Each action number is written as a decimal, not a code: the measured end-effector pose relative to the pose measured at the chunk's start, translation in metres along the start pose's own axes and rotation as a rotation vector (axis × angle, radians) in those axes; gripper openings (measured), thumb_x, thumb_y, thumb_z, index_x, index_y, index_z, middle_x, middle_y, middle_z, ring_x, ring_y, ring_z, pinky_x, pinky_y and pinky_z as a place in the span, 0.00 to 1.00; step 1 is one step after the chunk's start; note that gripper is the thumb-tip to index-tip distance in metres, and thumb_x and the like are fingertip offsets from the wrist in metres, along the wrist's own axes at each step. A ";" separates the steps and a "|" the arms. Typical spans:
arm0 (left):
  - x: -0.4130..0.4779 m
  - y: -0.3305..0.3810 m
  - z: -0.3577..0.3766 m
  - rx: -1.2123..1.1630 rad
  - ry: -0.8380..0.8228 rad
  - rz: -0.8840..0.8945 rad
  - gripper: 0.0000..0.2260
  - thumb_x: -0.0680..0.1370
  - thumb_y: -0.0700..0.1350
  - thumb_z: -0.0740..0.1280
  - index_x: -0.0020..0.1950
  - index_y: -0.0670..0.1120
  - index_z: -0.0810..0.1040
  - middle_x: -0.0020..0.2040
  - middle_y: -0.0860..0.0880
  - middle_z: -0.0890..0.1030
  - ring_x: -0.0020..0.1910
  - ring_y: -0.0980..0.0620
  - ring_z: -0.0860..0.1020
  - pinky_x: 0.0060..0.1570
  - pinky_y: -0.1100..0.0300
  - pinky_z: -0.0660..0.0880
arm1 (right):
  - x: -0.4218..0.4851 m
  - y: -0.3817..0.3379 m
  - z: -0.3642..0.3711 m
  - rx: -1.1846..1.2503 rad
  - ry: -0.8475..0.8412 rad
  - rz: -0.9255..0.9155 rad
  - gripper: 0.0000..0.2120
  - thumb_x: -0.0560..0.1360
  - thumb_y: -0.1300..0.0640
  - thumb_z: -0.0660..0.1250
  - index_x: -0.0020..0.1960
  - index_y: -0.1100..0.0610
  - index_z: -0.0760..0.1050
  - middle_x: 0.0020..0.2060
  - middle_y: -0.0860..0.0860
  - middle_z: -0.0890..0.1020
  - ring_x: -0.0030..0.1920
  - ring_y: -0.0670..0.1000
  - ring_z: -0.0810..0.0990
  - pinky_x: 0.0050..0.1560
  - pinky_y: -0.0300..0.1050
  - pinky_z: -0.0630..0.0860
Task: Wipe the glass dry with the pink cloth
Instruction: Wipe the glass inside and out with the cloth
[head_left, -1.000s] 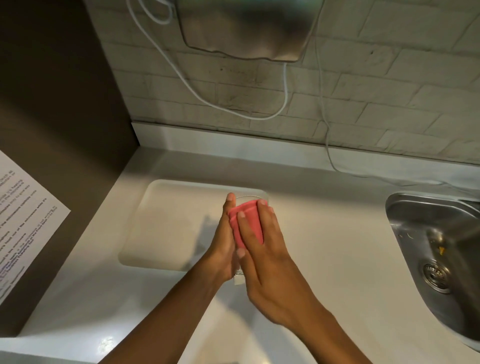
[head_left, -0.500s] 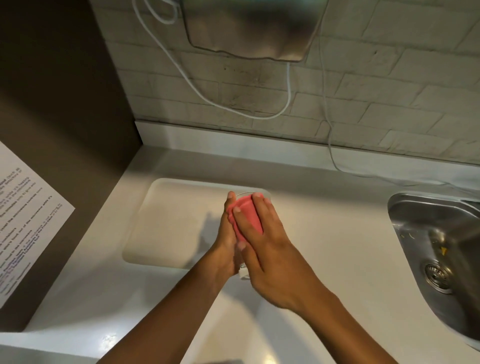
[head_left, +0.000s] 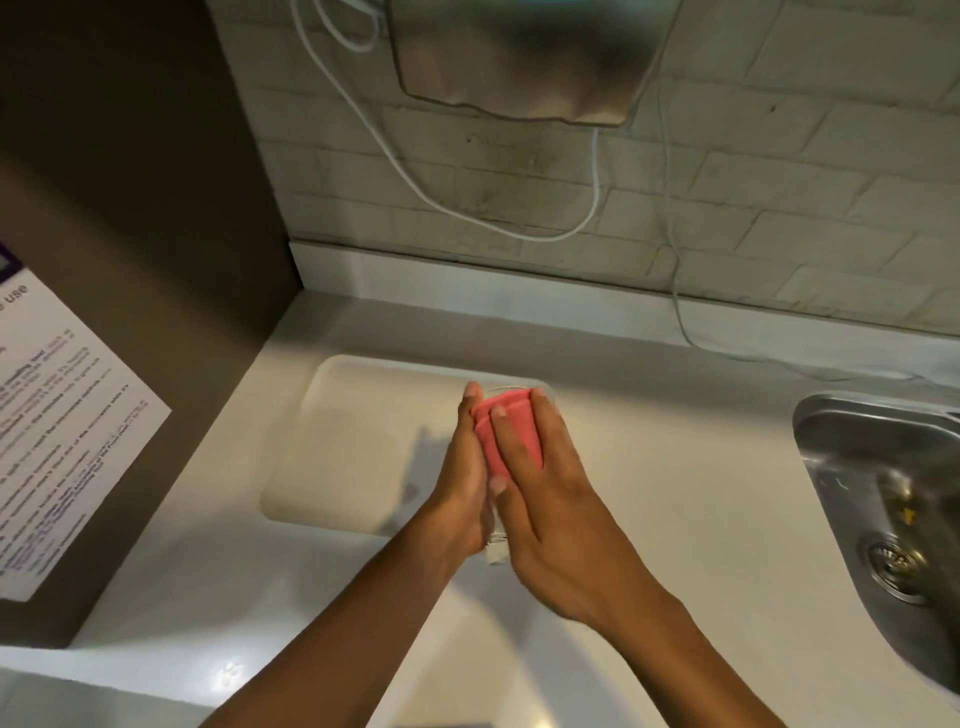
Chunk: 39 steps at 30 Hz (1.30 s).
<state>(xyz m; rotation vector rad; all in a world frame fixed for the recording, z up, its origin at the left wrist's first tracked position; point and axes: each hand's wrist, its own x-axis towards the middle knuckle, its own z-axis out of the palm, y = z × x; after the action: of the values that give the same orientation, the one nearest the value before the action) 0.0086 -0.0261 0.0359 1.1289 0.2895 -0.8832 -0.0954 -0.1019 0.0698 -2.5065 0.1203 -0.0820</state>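
Note:
A clear glass (head_left: 496, 552) is held above the white counter, mostly hidden between both hands; only its base and a bit of its rim show. My left hand (head_left: 465, 483) grips the glass from the left side. My right hand (head_left: 550, 499) presses the pink cloth (head_left: 506, 431) flat against the glass, fingers spread over the cloth. The cloth wraps the upper side of the glass.
A white tray (head_left: 343, 441) lies on the counter (head_left: 701, 493) just left of the hands. A steel sink (head_left: 883, 493) is at the right. A brown cabinet wall with a printed notice (head_left: 57, 426) stands at the left. White cables (head_left: 597, 208) hang on the brick wall.
My right hand with the cloth has slid slightly along the glass and the fingers have shifted. The hands stay in about the same place over the counter.

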 end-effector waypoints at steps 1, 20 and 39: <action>-0.003 -0.001 0.002 0.026 0.018 0.020 0.37 0.79 0.75 0.56 0.60 0.46 0.88 0.55 0.40 0.90 0.54 0.42 0.89 0.60 0.46 0.85 | 0.006 0.000 -0.003 0.034 0.008 0.022 0.31 0.81 0.36 0.38 0.83 0.37 0.37 0.83 0.39 0.34 0.81 0.40 0.36 0.74 0.29 0.45; -0.002 0.003 -0.002 0.092 0.083 0.067 0.40 0.78 0.76 0.54 0.60 0.42 0.84 0.53 0.36 0.90 0.57 0.36 0.88 0.58 0.41 0.84 | -0.008 0.003 -0.002 0.210 0.012 0.019 0.29 0.85 0.40 0.42 0.82 0.37 0.33 0.81 0.33 0.34 0.81 0.36 0.37 0.76 0.27 0.50; -0.012 0.007 -0.011 0.021 0.060 0.052 0.36 0.75 0.77 0.58 0.54 0.46 0.83 0.37 0.42 0.90 0.33 0.44 0.90 0.28 0.52 0.84 | -0.023 -0.018 0.004 0.004 -0.038 -0.008 0.29 0.87 0.43 0.47 0.82 0.35 0.35 0.81 0.40 0.29 0.85 0.52 0.47 0.78 0.44 0.66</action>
<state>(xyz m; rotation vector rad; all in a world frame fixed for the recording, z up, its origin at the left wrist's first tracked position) 0.0088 -0.0103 0.0432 1.1788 0.3000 -0.8092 -0.1166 -0.0826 0.0762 -2.5034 0.0939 -0.0374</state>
